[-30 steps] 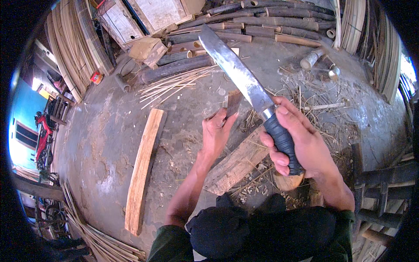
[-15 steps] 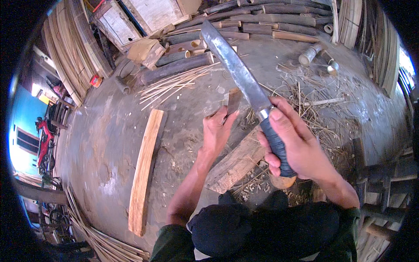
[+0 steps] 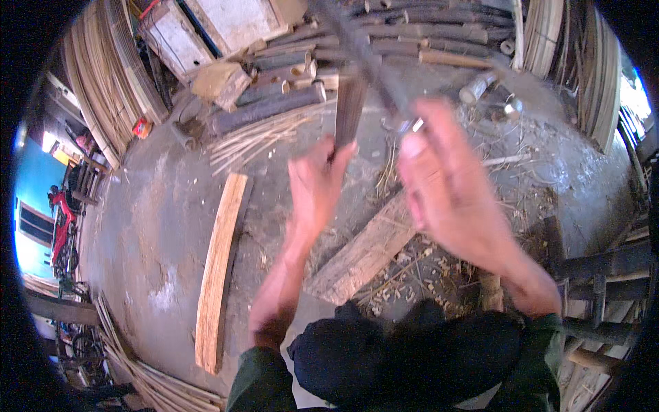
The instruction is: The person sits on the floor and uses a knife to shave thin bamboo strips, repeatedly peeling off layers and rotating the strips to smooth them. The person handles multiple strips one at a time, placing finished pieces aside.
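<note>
My left hand (image 3: 317,180) is closed around the lower end of a flat, brown bamboo slat (image 3: 351,110), which stands upright out of the fist. Just to its right, my right hand (image 3: 449,185) grips a machete (image 3: 367,65) by the handle. The long blade is smeared by motion and points up and to the left, past the slat's top. Fingers and palm hide most of the handle. Under my hands a thick wooden block (image 3: 364,254) lies aslant on the floor, with small cut bits (image 3: 395,292) beside its near end.
A long pale wooden plank (image 3: 218,275) lies on the concrete floor to the left. Thin sticks (image 3: 257,141) are spread farther off, in front of stacked bamboo poles (image 3: 432,31). Bundled long strips (image 3: 103,75) lean at the far left. A dark rack (image 3: 604,295) stands at right.
The machete has swung, now blurred, and its blade is seen more edge-on. My left hand has shifted left and up, and more of the bamboo slat shows, now upright.
</note>
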`<state>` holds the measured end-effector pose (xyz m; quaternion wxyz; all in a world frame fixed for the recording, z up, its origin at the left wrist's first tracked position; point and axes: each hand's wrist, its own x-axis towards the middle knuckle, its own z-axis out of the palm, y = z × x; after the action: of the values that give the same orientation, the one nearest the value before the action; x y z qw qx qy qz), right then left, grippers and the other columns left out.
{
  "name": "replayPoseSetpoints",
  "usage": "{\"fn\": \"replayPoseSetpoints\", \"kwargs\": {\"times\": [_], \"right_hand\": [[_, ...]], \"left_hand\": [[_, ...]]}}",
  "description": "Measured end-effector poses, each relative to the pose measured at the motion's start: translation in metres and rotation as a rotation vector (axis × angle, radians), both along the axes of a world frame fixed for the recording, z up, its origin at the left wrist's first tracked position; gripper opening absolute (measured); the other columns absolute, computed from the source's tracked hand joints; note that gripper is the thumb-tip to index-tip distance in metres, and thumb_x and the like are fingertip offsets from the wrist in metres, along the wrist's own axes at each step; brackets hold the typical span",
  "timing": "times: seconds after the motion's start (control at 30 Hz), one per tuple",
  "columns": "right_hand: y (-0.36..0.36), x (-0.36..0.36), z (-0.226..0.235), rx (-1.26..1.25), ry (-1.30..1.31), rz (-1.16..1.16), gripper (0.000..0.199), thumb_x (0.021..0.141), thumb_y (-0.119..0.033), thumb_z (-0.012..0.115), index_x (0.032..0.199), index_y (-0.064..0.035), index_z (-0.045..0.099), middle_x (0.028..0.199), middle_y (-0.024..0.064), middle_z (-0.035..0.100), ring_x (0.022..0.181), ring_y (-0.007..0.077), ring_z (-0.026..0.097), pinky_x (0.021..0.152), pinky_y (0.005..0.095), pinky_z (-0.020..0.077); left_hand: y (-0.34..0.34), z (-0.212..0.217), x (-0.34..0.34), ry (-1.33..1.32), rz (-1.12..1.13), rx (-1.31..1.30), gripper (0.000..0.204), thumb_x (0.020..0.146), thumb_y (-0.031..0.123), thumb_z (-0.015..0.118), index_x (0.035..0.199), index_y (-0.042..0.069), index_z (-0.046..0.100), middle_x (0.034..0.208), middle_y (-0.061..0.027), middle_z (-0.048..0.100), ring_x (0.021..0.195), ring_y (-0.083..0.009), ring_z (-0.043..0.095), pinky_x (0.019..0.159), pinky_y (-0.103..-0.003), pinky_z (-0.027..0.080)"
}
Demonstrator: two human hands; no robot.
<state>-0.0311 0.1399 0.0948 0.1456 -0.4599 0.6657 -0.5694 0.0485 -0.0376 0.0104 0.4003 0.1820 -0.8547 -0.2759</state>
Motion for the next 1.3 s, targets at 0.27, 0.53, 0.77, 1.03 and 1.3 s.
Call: {"fn": "replayPoseSetpoints", "kwargs": {"times": [0.27, 0.53, 0.77, 1.03, 1.3], "right_hand": [[-0.019, -0.027, -0.025, 0.289, -0.038, 0.008, 0.028, 0.102, -0.032, 0.041, 0.115, -0.0076, 0.045, 0.068, 0.0176, 0.058, 0.057, 0.0283, 0.064, 0.053, 0.0422, 0.0482], [-0.041, -0.052, -0.041, 0.32, -0.157, 0.006, 0.022, 0.092, -0.019, 0.058, 0.106, -0.0043, 0.05, 0.06, 0.0017, 0.052, 0.047, 0.0123, 0.053, 0.043, 0.0301, 0.0419], [-0.057, -0.069, -0.066, 0.153, 0.408, -0.216, 0.021, 0.083, -0.013, 0.06, 0.099, -0.001, 0.052, 0.062, 0.0117, 0.056, 0.052, 0.0204, 0.06, 0.049, 0.0374, 0.0442], [-0.058, -0.057, -0.122, 0.433, -0.104, 0.031, 0.029, 0.079, -0.021, 0.065, 0.096, 0.0017, 0.057, 0.072, 0.0211, 0.063, 0.055, 0.0307, 0.064, 0.053, 0.0427, 0.0515], [-0.08, -0.082, -0.141, 0.413, 0.041, -0.02, 0.025, 0.078, -0.018, 0.064, 0.092, 0.0017, 0.058, 0.069, 0.0177, 0.064, 0.054, 0.0278, 0.064, 0.053, 0.0408, 0.0521]], "left_hand": [[-0.02, 0.028, 0.006, -0.112, -0.086, -0.188, 0.035, 0.088, 0.012, 0.065, 0.116, -0.005, 0.054, 0.097, -0.026, 0.066, 0.093, -0.044, 0.065, 0.08, -0.049, 0.051], [-0.028, 0.059, -0.039, -0.009, -0.133, -0.108, 0.011, 0.089, 0.009, 0.064, 0.091, 0.0, 0.057, 0.074, -0.0201, 0.061, 0.061, -0.0331, 0.06, 0.058, -0.038, 0.046], [-0.037, 0.047, -0.044, 0.025, -0.115, -0.049, 0.012, 0.088, 0.011, 0.066, 0.088, 0.0, 0.061, 0.068, -0.0163, 0.058, 0.055, -0.0232, 0.05, 0.055, -0.033, 0.043], [-0.024, 0.031, -0.057, 0.145, -0.171, 0.011, 0.017, 0.092, 0.017, 0.064, 0.093, 0.0, 0.061, 0.07, -0.0097, 0.061, 0.061, -0.0133, 0.053, 0.058, -0.029, 0.045], [-0.042, -0.001, -0.137, 0.537, -0.139, -0.059, 0.024, 0.096, 0.021, 0.06, 0.09, -0.002, 0.059, 0.074, -0.0041, 0.058, 0.069, -0.0113, 0.049, 0.064, -0.029, 0.044]]}}
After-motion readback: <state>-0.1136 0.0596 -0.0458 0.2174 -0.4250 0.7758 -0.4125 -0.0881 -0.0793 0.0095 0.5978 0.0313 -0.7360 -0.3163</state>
